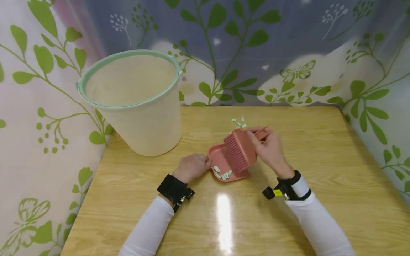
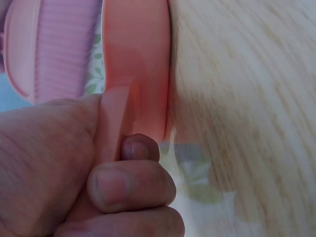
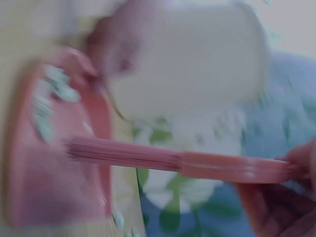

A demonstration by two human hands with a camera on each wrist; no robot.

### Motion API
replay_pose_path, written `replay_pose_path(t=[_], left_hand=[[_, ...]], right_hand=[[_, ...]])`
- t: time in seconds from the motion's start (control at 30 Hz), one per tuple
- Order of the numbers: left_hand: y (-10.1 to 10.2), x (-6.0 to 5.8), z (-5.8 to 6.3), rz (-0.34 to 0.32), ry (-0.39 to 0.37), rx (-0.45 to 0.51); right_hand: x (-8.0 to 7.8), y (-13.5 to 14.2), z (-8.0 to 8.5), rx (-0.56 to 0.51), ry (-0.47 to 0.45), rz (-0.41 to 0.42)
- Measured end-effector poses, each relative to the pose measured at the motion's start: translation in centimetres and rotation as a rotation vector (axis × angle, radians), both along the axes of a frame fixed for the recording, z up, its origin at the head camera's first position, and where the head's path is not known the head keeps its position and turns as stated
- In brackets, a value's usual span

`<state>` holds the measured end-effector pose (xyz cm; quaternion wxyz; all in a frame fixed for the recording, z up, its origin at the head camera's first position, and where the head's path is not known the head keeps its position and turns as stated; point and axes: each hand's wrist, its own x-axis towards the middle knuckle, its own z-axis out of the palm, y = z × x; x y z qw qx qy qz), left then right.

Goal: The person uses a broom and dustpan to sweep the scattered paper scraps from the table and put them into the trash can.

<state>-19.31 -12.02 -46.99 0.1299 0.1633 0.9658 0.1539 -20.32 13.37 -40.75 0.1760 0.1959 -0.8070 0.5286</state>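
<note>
My left hand (image 1: 191,167) grips the handle of a small pink dustpan (image 1: 221,154) on the table; in the left wrist view its fingers (image 2: 131,187) curl round that handle. Several pale green scraps (image 1: 226,175) lie in the pan near its handle end. A matching hand brush (image 1: 245,145) is held in my right hand (image 1: 271,149), its bristles over the pan's open side. The right wrist view shows the brush (image 3: 232,167) sideways, bristle tips above the pan (image 3: 54,182); that view is blurred. More green scraps (image 1: 239,124) lie on the table behind the brush.
A large cream bucket (image 1: 150,124) with a green rim stands at the back left of the wooden table (image 1: 320,149). Leaf-patterned curtains (image 1: 224,53) hang along the back and both sides.
</note>
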Motion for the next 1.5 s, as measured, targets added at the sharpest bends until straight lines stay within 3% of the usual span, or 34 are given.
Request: replay_pose_path(t=[0.07,0.13,0.2,0.33,0.43,0.53,0.67,0.83,0.97,1.07,1.23,1.33,1.5], left_hand=[[0.1,-0.2,0.1,-0.014,0.014,-0.014],[0.3,-0.3,0.2,-0.024,0.020,-0.024],[0.5,-0.3,0.2,-0.024,0.009,-0.027],[0.5,-0.1,0.2,-0.026,-0.007,-0.041],[0.3,0.0,0.0,-0.016,-0.009,-0.046],[0.2,0.0,-0.1,-0.016,-0.004,-0.037],[0.3,0.0,-0.1,-0.010,-0.005,-0.014],[0.3,-0.1,-0.1,0.045,-0.033,0.005],[0.3,-0.1,-0.1,0.042,-0.041,0.012],[0.2,0.0,-0.2,0.013,-0.024,-0.019],[-0.1,0.0,-0.1,0.008,-0.008,-0.057],[0.0,-0.2,-0.1,0.011,-0.009,-0.058],[0.3,-0.2,-0.1,0.004,-0.025,-0.041]], right_hand=[[-2.4,2.1,0.2,-0.076,-0.005,-0.014],[-4.9,4.4,-0.5,-0.055,0.019,-0.019],[-6.9,6.6,-2.1,0.041,0.048,-0.032],[-8.5,8.4,-4.3,0.270,0.097,0.026],[-8.8,8.7,-5.2,0.420,0.097,0.129],[-8.2,9.0,-4.9,0.501,0.074,0.211],[-6.9,9.8,-3.8,0.475,0.060,0.236],[-6.2,10.1,-3.4,0.498,0.052,0.281],[-5.1,10.6,-3.2,0.510,-0.020,0.348],[-4.2,11.1,-2.8,0.479,-0.045,0.307],[-4.3,10.3,-3.2,0.590,0.123,0.044],[-4.7,9.1,-3.9,0.629,0.168,-0.086],[-3.7,6.3,-4.0,0.504,0.083,-0.116]])
